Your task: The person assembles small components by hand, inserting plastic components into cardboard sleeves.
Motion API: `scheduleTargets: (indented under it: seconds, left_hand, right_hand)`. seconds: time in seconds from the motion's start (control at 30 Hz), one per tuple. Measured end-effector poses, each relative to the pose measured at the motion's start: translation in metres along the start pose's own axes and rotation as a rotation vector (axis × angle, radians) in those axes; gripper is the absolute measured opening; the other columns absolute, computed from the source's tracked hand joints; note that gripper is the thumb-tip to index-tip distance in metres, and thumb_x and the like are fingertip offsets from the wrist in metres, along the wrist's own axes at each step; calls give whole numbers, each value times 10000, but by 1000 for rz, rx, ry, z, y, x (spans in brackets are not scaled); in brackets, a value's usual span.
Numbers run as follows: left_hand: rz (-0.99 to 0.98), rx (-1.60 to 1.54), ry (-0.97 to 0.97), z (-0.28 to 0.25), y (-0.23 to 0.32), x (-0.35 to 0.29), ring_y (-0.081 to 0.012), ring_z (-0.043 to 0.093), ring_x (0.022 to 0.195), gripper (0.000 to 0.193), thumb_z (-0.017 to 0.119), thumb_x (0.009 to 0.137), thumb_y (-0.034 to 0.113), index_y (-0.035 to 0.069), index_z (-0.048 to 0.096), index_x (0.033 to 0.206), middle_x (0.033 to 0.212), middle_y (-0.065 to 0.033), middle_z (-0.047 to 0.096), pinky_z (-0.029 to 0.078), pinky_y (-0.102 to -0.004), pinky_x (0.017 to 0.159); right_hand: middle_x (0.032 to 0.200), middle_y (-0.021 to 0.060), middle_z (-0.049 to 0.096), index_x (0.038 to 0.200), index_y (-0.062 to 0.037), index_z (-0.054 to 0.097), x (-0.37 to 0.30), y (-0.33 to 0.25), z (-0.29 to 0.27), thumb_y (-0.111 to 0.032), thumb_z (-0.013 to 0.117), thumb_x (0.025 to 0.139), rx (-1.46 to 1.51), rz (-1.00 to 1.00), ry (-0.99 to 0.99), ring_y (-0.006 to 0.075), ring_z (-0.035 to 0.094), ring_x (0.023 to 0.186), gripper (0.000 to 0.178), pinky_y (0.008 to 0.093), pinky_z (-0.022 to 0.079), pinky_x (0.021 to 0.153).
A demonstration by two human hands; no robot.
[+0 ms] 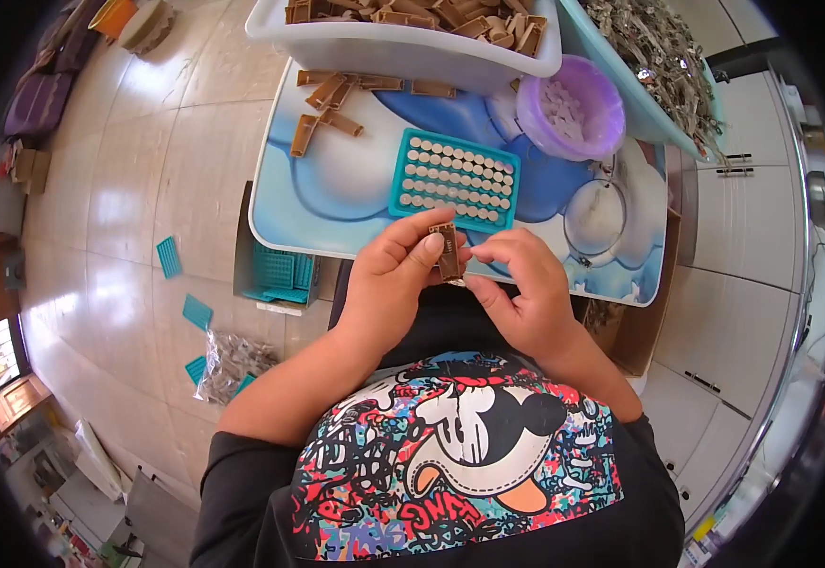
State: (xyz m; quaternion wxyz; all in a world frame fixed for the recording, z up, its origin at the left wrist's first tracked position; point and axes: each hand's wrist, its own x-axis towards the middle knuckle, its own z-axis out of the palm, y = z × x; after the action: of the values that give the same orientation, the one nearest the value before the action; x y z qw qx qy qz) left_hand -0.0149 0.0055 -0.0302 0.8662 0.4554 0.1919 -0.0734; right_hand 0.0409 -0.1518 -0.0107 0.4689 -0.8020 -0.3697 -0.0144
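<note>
My left hand (394, 270) is closed around a small brown plastic casing (448, 251), with the thumb pressed on its face. The casing is held upright above the near edge of the table. At its lower right side is my right hand (531, 289), fingers curled and thumb pointing at the casing's lower end. A small shiny bit shows there, too small to name. Just beyond the hands lies a teal tray (395, 201) with rows of round whitish discs (457, 177). More brown casings (325, 106) lie loose at the table's far left.
A white bin (403, 47) heaped with brown casings stands at the back, beside a purple bowl (611, 104) of small whitish pieces. Far right, a pale teal tub (602, 66) holds shiny metal parts. A box (242, 256) of teal trays and a plastic bag (233, 364) sit left.
</note>
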Motion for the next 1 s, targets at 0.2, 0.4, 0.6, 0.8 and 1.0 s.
scheduleTargets:
  seconds: [0.2,0.4,0.6,0.8,1.0]
  left_hand:
    - [41,-46,22,-2,2,2,-203,603,982,320,495,943,153,9,511,1228,1060,-108,602,500,-342,863]
    - [39,-65,44,-4,2,6,-213,611,976,316,497,941,151,11,514,1223,1054,-116,604,512,-341,843]
    - [8,-22,55,-1,3,6,-212,616,964,315,505,933,131,11,516,1223,1044,-121,608,520,-327,823]
    - [6,-47,65,-10,-10,10,-184,619,914,293,507,927,99,-5,516,1201,1037,-117,612,521,-316,806]
    - [-31,4,-106,-14,-16,14,-135,608,870,280,483,929,33,-40,505,1198,1042,-97,614,504,-268,781]
  right_hand:
    - [775,67,582,871,-52,554,-10,0,8,-23,688,721,32,83,-94,272,553,683,203,365,427,586]
    - [732,80,582,880,-60,570,-11,1,18,-3,677,727,88,152,-71,279,553,641,195,367,416,565]
    - [710,83,589,902,-65,614,-4,5,16,-29,684,725,-91,-36,-131,280,556,634,193,377,416,564]
    - [707,80,589,870,-57,617,7,10,9,-57,691,718,-12,55,-170,266,567,635,169,367,413,541]
    - [707,89,587,800,-41,610,16,26,11,-60,681,739,-87,26,-30,257,567,636,96,347,432,554]
